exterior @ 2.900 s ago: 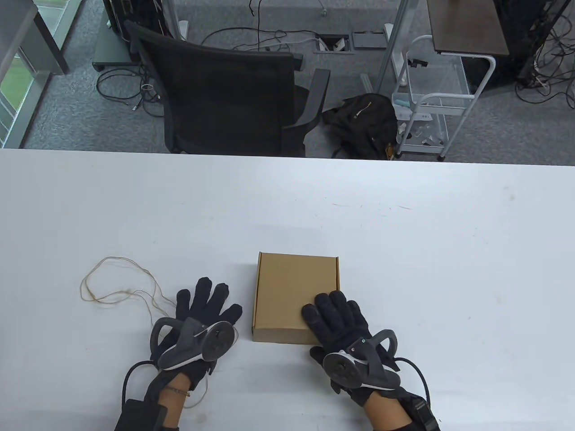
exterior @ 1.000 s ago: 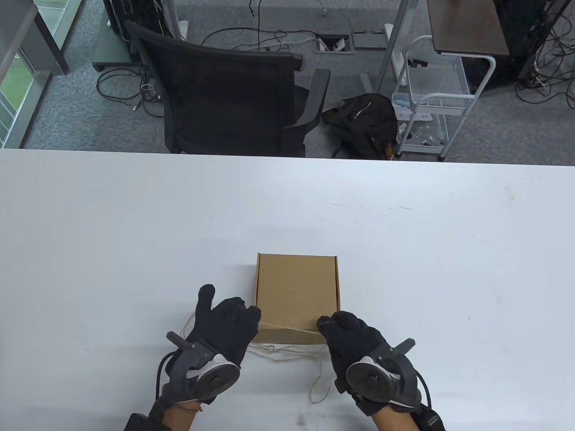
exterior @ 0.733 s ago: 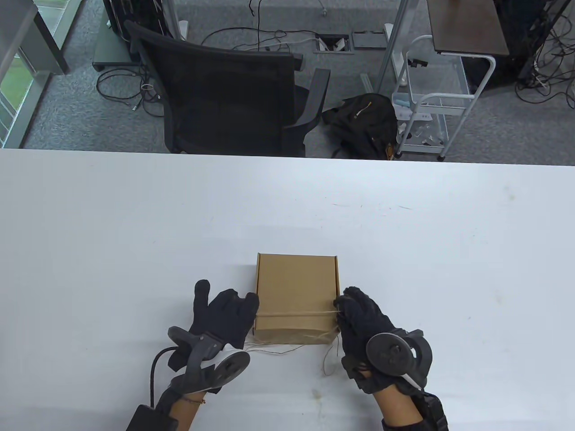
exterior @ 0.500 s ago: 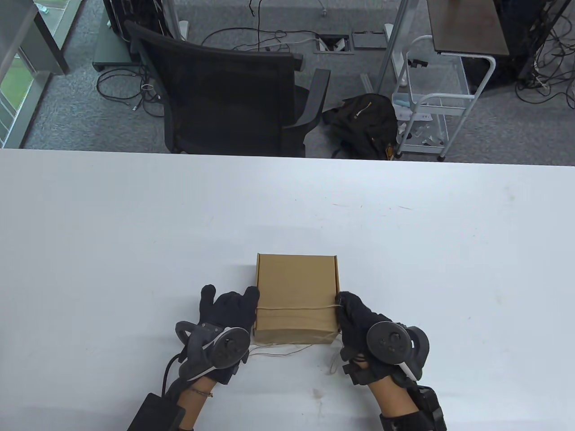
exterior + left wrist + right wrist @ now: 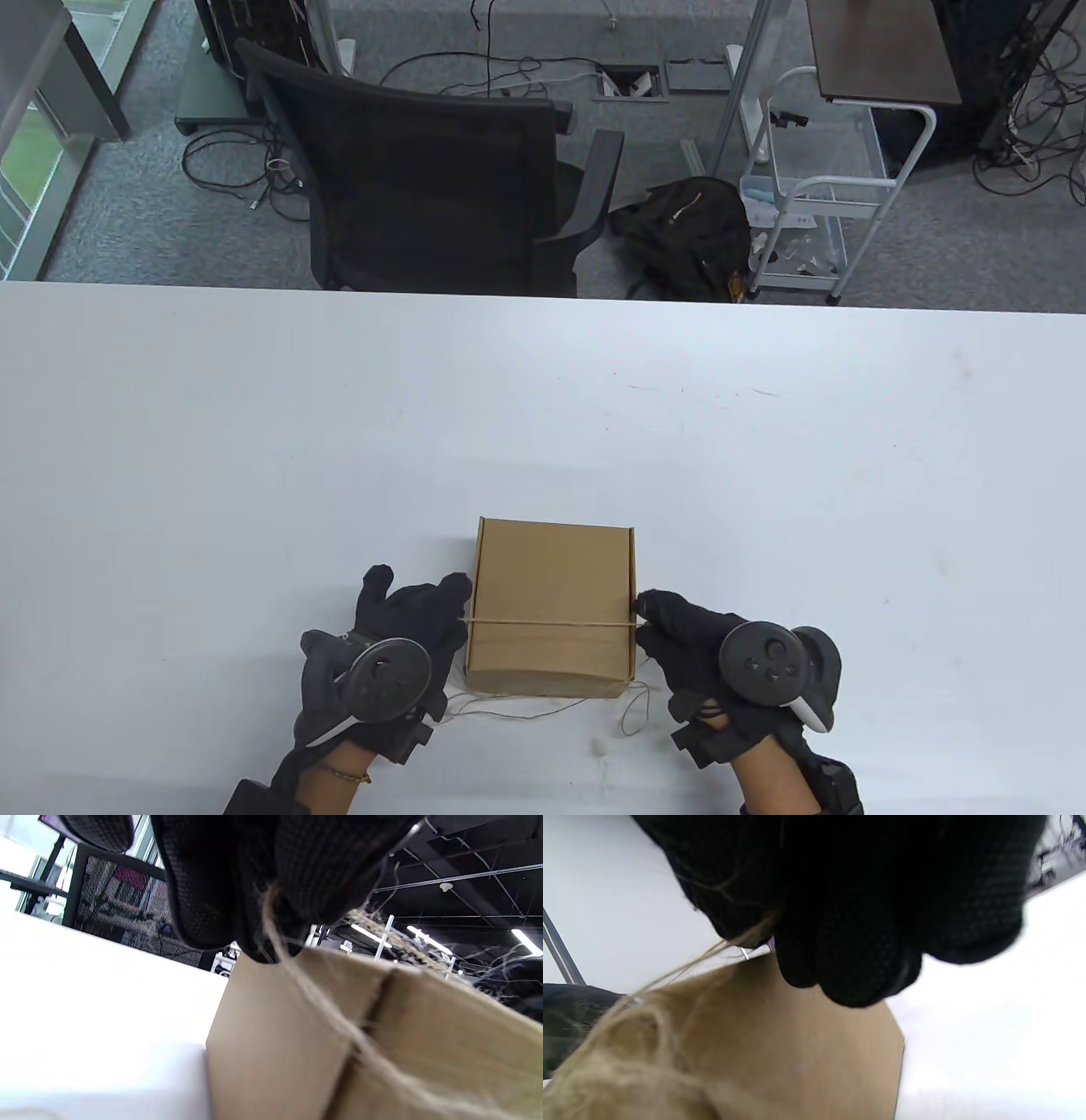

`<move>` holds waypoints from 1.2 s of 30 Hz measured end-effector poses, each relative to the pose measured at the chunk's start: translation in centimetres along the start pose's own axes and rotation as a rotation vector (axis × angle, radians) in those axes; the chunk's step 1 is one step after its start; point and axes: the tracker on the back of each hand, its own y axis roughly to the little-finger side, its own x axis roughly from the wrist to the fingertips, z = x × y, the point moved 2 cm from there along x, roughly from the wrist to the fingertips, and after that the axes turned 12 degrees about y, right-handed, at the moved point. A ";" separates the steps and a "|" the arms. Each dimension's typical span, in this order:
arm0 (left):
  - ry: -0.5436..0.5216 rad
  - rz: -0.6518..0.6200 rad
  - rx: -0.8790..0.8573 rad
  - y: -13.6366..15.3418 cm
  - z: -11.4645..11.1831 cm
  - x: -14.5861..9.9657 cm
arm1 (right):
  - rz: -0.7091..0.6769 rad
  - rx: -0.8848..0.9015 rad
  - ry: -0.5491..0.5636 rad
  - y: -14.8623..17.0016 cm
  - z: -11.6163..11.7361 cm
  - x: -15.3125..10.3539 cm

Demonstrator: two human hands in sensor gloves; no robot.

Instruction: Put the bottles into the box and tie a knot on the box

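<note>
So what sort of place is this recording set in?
Most likely an office or lab workspace: a white table on grey carpet, a black mesh office chair behind it, loose cables around a floor socket, and a wheeled white cart.

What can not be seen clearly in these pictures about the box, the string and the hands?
- Inside of the closed box: the lid hides it in every view, so bottles cannot be confirmed.
- Twine under the box: hidden by the box.
- Left hand fingertips: blurred in the left wrist view.
- Right hand grip: blurred glove fills the right wrist view.
</note>
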 end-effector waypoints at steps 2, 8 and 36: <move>-0.044 -0.006 0.074 -0.2 0.2 0.0 | -0.028 -0.041 0.044 -0.3 -0.3 0.1; -0.042 -0.012 0.252 -0.5 -1.1 1.3 | -0.132 -0.239 0.142 -0.1 0.7 0.5; 0.366 0.102 0.188 1.2 -7.5 2.5 | -0.062 -0.400 -0.331 1.9 7.8 -0.3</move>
